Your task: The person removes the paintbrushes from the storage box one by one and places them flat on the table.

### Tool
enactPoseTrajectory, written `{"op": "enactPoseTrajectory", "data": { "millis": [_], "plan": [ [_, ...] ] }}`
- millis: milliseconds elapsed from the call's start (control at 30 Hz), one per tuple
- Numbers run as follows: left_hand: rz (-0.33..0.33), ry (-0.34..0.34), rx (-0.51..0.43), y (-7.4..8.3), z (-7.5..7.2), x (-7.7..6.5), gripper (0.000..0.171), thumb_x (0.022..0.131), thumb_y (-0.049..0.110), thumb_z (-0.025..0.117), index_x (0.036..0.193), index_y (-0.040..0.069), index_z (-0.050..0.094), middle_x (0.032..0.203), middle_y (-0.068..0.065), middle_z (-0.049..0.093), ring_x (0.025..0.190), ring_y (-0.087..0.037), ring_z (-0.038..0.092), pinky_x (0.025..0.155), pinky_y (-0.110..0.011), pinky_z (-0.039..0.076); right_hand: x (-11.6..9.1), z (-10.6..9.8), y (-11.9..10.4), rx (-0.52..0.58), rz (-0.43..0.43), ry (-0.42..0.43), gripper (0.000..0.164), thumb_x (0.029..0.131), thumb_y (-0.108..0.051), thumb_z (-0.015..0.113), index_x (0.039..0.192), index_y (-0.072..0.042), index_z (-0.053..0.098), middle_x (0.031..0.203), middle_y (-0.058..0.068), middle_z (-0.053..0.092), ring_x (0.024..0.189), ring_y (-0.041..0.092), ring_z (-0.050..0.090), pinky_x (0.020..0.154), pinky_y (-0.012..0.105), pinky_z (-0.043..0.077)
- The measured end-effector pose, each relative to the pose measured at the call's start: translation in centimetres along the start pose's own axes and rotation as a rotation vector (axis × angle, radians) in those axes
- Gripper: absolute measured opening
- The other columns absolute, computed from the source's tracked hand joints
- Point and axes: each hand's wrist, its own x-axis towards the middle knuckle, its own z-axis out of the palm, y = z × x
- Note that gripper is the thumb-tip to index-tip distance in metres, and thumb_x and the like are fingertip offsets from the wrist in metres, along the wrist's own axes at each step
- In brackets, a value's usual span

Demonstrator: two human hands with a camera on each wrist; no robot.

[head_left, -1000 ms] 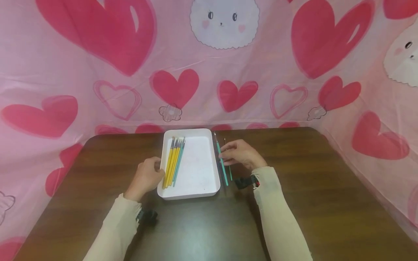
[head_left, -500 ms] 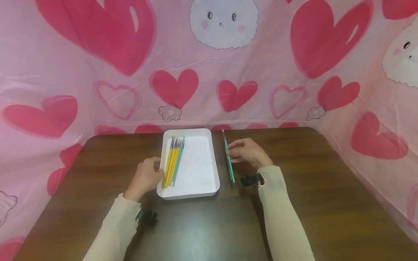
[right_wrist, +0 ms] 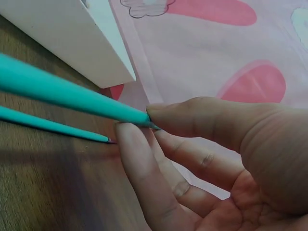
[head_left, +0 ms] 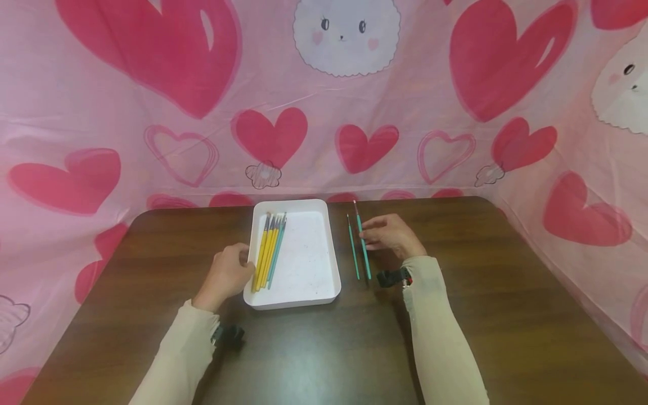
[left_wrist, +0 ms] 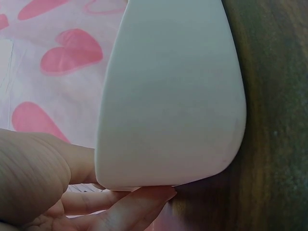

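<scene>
A white rectangular tray [head_left: 309,301] stands on the table, with several yellow and teal paintbrushes [head_left: 269,253] lying along its left side. My left hand [head_left: 226,275] grips the tray's left wall; in the left wrist view the thumb and fingers [left_wrist: 139,207] pinch its edge. To the right of the tray, my right hand [head_left: 392,235] pinches a teal paintbrush [head_left: 363,247] between thumb and fingers, bristles pointing away. Another, thinner teal paintbrush [head_left: 353,250] lies on the table between the tray and the held one. The right wrist view shows the held brush [right_wrist: 72,91] above the lying brush [right_wrist: 53,129].
The dark wooden table [head_left: 314,360] reaches out on both sides of the tray. Behind it hangs a pink cloth [head_left: 319,95] with hearts and fluffy faces. Small black devices sit on both wrists, the right one [head_left: 394,278] close to the table.
My right hand has carried the teal paintbrush rightward, from beside the tray, over the thinner teal brush and past it. My left hand and the tray have stayed in place.
</scene>
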Motion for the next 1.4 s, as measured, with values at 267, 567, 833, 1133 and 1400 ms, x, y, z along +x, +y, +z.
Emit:
{"op": "enactPoseTrajectory", "data": {
  "millis": [267,567,833,1133,1400],
  "plan": [
    [0.000,-0.001,0.002,0.0,0.1,-0.1,0.053,0.098,0.015,0.062,0.146,-0.001,0.048,0.139,-0.024,0.059,0.117,-0.039,0.063,0.101,-0.059,0.054,0.2,-0.3,0.5,0.019,0.004,0.026,0.039,0.096,-0.006,0.067,0.131,0.010,0.060,0.124,0.032,0.067,0.083,0.017,0.074,0.086,0.038,0.063],
    [0.000,0.006,0.000,-0.1,0.2,0.0,0.052,0.098,0.015,0.062,0.145,0.000,0.049,0.138,-0.023,0.060,0.116,-0.038,0.063,0.101,-0.060,0.053,0.7,-0.6,1.4,0.010,0.004,0.072,0.039,0.096,-0.005,0.067,0.130,0.012,0.059,0.121,0.031,0.069,0.081,0.015,0.073,0.083,0.037,0.063],
    [0.001,0.005,0.000,-0.1,0.3,0.0,0.052,0.098,0.015,0.062,0.145,0.000,0.048,0.137,-0.023,0.060,0.116,-0.037,0.063,0.101,-0.060,0.053,1.1,-0.1,1.9,0.010,0.018,0.141,0.035,0.095,-0.002,0.066,0.126,0.014,0.061,0.108,0.026,0.072,0.075,0.015,0.069,0.076,0.033,0.064],
    [0.015,0.013,0.004,-0.2,0.2,0.0,0.052,0.098,0.015,0.062,0.145,-0.001,0.049,0.137,-0.023,0.060,0.115,-0.037,0.064,0.100,-0.059,0.054,1.7,0.5,2.4,0.006,0.029,0.227,0.033,0.093,-0.001,0.068,0.122,0.014,0.064,0.098,0.021,0.073,0.072,0.015,0.067,0.074,0.032,0.064],
    [0.002,0.009,0.003,-0.2,0.3,0.0,0.053,0.098,0.016,0.062,0.146,0.000,0.048,0.138,-0.023,0.059,0.117,-0.038,0.063,0.102,-0.060,0.053,1.9,0.9,2.8,-0.099,0.028,0.268,0.030,0.091,-0.003,0.070,0.118,0.012,0.067,0.109,0.026,0.072,0.079,0.019,0.072,0.079,0.035,0.064]
  ]
}}
